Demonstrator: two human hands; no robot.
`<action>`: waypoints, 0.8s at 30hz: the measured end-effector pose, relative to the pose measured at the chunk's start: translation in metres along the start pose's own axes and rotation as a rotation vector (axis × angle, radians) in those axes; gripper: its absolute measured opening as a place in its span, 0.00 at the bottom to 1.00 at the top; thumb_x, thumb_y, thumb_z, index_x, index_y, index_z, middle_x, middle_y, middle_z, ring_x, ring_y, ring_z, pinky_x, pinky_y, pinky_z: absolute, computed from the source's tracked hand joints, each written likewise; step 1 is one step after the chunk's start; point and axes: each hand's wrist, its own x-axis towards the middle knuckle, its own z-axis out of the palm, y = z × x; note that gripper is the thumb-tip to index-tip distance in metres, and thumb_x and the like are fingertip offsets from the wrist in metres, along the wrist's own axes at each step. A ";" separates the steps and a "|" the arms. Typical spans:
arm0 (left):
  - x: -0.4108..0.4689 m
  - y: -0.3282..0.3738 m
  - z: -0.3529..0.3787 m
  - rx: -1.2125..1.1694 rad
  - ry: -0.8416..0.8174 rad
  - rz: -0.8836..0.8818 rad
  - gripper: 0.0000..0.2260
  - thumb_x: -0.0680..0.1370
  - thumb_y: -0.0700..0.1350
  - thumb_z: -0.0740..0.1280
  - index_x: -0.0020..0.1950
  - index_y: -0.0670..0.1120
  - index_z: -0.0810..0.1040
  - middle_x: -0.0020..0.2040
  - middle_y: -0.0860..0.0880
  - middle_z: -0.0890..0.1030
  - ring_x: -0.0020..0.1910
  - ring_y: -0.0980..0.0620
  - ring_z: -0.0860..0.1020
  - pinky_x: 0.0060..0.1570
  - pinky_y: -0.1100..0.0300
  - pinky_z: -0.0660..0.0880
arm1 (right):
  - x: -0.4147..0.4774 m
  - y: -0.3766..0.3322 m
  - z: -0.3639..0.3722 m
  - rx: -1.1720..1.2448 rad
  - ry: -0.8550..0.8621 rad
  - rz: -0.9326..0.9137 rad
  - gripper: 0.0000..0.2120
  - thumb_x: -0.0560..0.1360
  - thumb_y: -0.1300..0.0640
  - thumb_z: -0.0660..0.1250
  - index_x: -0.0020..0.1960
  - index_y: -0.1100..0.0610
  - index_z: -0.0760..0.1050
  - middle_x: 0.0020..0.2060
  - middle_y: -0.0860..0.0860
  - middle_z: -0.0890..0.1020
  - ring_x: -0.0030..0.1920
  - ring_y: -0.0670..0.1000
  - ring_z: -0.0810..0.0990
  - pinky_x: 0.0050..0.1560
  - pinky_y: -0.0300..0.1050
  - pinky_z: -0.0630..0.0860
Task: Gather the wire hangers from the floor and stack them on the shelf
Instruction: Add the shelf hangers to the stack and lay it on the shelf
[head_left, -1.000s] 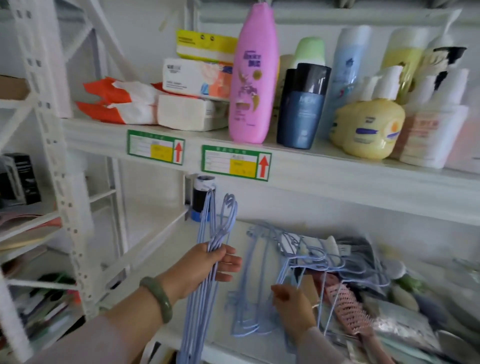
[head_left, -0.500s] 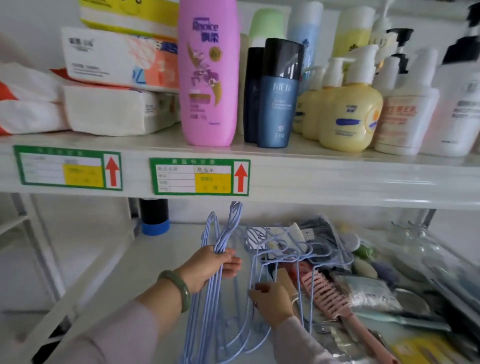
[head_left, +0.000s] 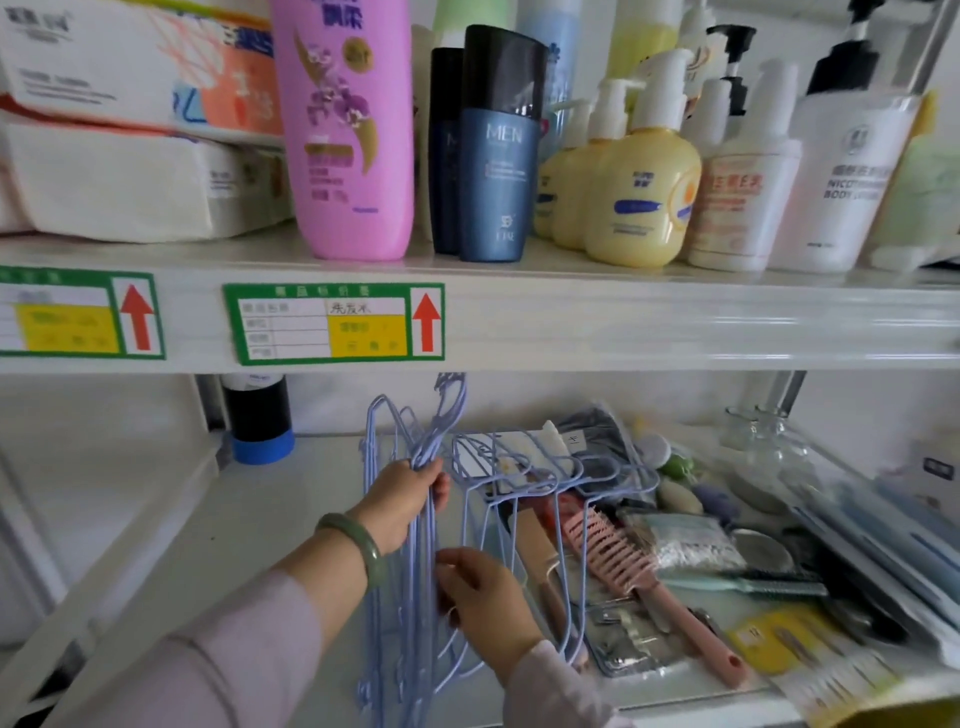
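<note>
Head view: your left hand (head_left: 402, 501) gripped the hanger bundle (head_left: 423, 452) upright on the shelf (head_left: 249, 519); your right hand (head_left: 485, 597) pinched its lower wires.

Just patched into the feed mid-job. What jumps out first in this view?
The left hand grips a bundle of blue wire hangers upright over the lower shelf, with the right hand at their lower part. Just right of them more blue hangers lie on clutter beside a pink comb. Above, a tall pink bottle dominates the upper shelf.
</note>
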 end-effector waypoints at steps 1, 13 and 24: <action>0.001 -0.001 -0.003 0.031 0.025 0.023 0.16 0.80 0.41 0.59 0.32 0.42 0.73 0.19 0.50 0.75 0.16 0.59 0.71 0.22 0.66 0.68 | 0.000 0.002 -0.001 -0.015 0.013 0.030 0.08 0.75 0.60 0.62 0.44 0.54 0.79 0.29 0.47 0.78 0.29 0.45 0.76 0.32 0.37 0.72; 0.003 0.012 -0.043 0.041 0.125 0.075 0.07 0.80 0.38 0.58 0.48 0.39 0.75 0.35 0.46 0.80 0.27 0.51 0.71 0.29 0.60 0.69 | 0.016 0.006 0.007 -0.798 0.064 0.191 0.16 0.71 0.51 0.62 0.56 0.57 0.76 0.57 0.55 0.81 0.60 0.56 0.78 0.56 0.44 0.75; -0.001 0.004 -0.032 -0.117 0.055 -0.031 0.08 0.80 0.39 0.59 0.43 0.39 0.74 0.37 0.43 0.79 0.33 0.48 0.78 0.31 0.57 0.78 | -0.016 -0.012 0.011 -0.648 0.017 -0.338 0.12 0.71 0.46 0.49 0.37 0.54 0.60 0.40 0.63 0.79 0.44 0.64 0.77 0.37 0.45 0.59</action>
